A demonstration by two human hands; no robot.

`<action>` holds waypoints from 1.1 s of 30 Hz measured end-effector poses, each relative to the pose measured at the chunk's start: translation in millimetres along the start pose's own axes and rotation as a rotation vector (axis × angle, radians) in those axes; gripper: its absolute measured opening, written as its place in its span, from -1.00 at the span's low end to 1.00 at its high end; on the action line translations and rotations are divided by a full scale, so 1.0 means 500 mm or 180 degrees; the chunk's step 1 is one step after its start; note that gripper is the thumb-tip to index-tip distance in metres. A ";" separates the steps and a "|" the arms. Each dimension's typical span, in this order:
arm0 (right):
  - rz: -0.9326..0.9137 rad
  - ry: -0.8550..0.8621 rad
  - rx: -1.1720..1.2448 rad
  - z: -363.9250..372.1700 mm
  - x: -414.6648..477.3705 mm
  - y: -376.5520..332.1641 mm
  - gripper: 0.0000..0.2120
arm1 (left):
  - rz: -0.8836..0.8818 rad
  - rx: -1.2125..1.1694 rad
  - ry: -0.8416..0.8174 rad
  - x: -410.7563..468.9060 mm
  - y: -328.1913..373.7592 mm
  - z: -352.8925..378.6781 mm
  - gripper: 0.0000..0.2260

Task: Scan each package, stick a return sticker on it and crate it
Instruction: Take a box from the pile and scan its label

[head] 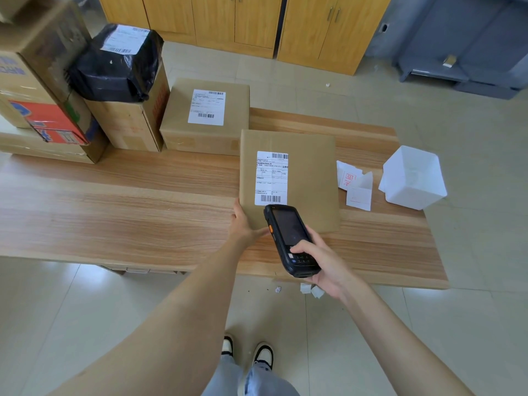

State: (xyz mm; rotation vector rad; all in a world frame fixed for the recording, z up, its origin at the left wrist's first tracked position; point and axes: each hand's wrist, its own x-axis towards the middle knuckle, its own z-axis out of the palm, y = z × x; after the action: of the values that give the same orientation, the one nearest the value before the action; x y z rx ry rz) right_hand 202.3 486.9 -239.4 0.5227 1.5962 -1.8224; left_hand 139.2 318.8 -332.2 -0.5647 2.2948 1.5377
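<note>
A flat brown cardboard package (311,178) lies on the wooden table (128,201), with a white shipping label (271,178) facing up. My left hand (245,224) grips the package's near left corner. My right hand (325,261) holds a black handheld scanner (288,238), its top end just below the label's lower barcode. Return stickers (354,185), white with red print, lie to the right of the package.
More packages stand at the table's back left: a labelled brown box (205,115), a black bagged parcel (117,64) on top of a carton (128,124), and a large taped carton (37,75). A white plastic bin (413,178) sits at the table's right end. Wooden cabinets (243,21) line the far wall.
</note>
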 end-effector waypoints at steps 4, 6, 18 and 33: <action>0.0004 -0.0119 0.0004 -0.013 -0.005 0.004 -0.37 | 0.0003 -0.0038 0.0015 0.000 -0.002 0.001 0.06; 0.0025 -0.0125 -0.0017 -0.016 -0.007 0.007 -0.28 | 0.0017 -0.0053 0.0033 -0.001 -0.003 0.002 0.05; -0.0205 0.0078 -0.0187 -0.002 -0.015 0.012 -0.28 | 0.0157 -0.0054 0.0100 -0.013 -0.012 0.007 0.03; -0.0174 0.0134 -0.0262 -0.006 -0.017 0.032 -0.29 | 0.0114 -0.0112 0.0046 -0.009 -0.014 0.006 0.05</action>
State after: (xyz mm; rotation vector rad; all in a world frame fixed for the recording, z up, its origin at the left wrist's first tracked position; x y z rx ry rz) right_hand 219.1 490.7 -245.8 0.4873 1.7215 -1.7875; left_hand 146.9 320.0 -336.9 -0.5484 2.3044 1.5986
